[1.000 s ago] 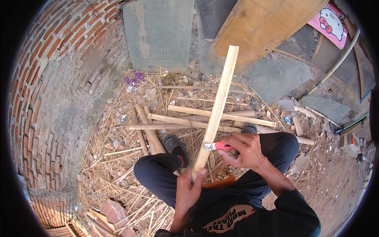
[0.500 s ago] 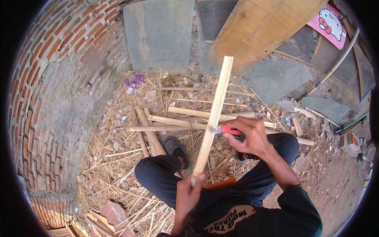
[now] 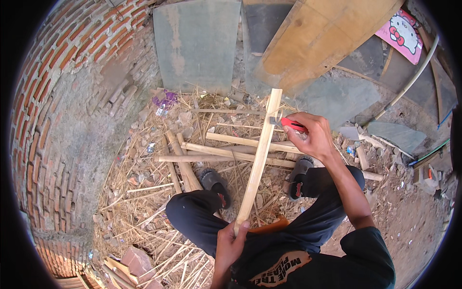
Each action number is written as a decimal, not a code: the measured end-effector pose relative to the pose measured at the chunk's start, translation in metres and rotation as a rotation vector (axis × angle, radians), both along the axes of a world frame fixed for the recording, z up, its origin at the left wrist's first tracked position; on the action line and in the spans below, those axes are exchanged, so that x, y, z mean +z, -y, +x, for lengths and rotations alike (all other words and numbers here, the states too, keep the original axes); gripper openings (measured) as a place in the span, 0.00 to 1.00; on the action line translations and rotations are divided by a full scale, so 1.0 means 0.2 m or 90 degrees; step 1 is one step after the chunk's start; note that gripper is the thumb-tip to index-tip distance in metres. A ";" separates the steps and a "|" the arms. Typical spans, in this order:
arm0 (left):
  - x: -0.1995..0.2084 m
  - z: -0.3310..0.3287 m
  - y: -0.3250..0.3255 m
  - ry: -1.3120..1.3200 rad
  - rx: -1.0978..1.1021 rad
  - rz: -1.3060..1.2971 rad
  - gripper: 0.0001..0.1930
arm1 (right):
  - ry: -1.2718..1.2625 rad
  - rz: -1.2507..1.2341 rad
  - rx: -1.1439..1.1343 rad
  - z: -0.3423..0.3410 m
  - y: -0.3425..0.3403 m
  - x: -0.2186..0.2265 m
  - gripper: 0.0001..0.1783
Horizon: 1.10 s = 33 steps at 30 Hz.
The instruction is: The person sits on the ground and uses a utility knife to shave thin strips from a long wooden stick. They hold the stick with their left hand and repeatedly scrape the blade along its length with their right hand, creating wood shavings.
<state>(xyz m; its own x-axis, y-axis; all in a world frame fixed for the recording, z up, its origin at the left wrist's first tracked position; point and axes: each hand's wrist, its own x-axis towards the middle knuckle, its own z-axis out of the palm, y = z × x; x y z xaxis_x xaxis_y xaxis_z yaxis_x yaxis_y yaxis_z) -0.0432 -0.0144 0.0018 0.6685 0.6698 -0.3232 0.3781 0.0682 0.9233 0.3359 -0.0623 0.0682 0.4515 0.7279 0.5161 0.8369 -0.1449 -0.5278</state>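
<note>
My left hand (image 3: 230,244) is closed around the near end of a long, pale bamboo strip (image 3: 257,178), the thumb lying along it. The strip slants up and away from my lap, its far end slightly to the right. In my right hand (image 3: 310,134) is a red utility knife (image 3: 294,125), fingers wrapped round its handle. Its blade touches the strip a little below the far end, where a thin curled shaving stands up at the edge.
Several bamboo pieces (image 3: 219,149) lie crossed on ground littered with shavings and rubble beyond my feet. A brick wall (image 3: 53,130) rises at the left. Grey sheets (image 3: 197,48) and a brown board (image 3: 327,33) lean at the back. A pale pole (image 3: 409,86) stands slanted at the right.
My right hand and the knife have moved away from me along the strip, from near its middle toward its far end. The strip's far end now sits lower in view.
</note>
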 end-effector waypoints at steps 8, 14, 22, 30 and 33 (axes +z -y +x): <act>0.00 -0.04 -0.02 -0.004 0.029 -0.018 0.21 | 0.046 -0.029 0.022 0.00 -0.11 -0.01 0.16; 0.01 -0.08 0.01 0.007 0.031 -0.046 0.22 | 0.025 -0.027 -0.004 0.10 -0.18 0.02 0.17; -0.10 -0.27 0.04 -0.109 0.024 -0.124 0.23 | 0.042 -0.202 -0.220 0.49 -0.10 0.14 0.21; -0.06 -0.05 -0.24 0.060 -0.054 -0.359 0.23 | -0.404 -0.036 -0.044 0.10 0.01 -0.06 0.20; -0.11 0.05 -0.27 0.100 -0.140 -0.439 0.31 | -0.517 0.029 0.077 -0.15 0.02 -0.07 0.21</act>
